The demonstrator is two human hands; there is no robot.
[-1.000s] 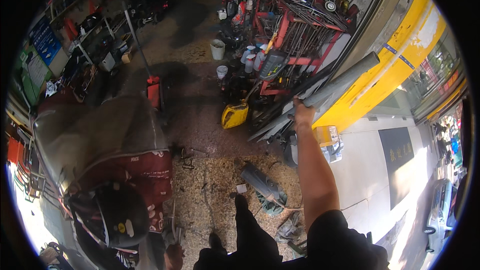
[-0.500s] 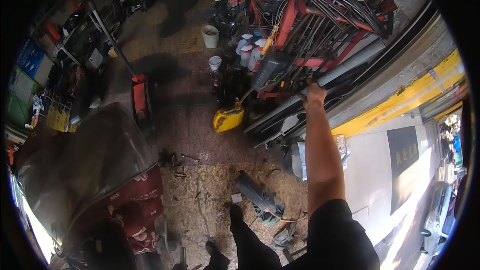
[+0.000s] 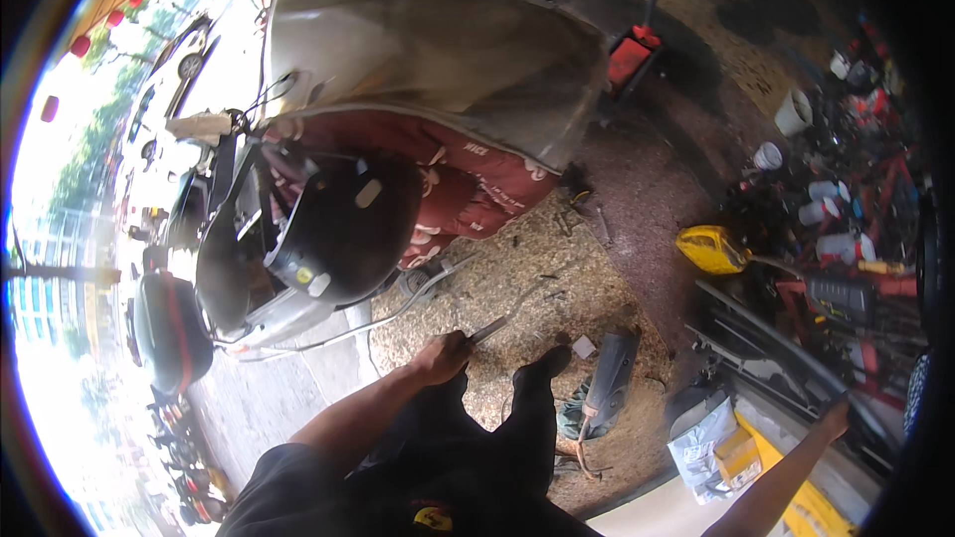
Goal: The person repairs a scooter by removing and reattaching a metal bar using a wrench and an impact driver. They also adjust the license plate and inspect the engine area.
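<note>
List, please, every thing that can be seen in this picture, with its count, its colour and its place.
scooter: one, dark red and grey, left of centre, under a grey cover
helmet: one, black, on the scooter
metal rod: one, grey, over the sawdust
sawdust: one patch, tan, on the floor in the centre
exhaust muffler: one, dark, on the sawdust near the foot
jug: one, yellow, right of centre
buckets: about two, white, upper right
left hand: one, fingers closed on the metal rod
right hand: one, reaching to the dark rails at lower right; grip unclear
</note>
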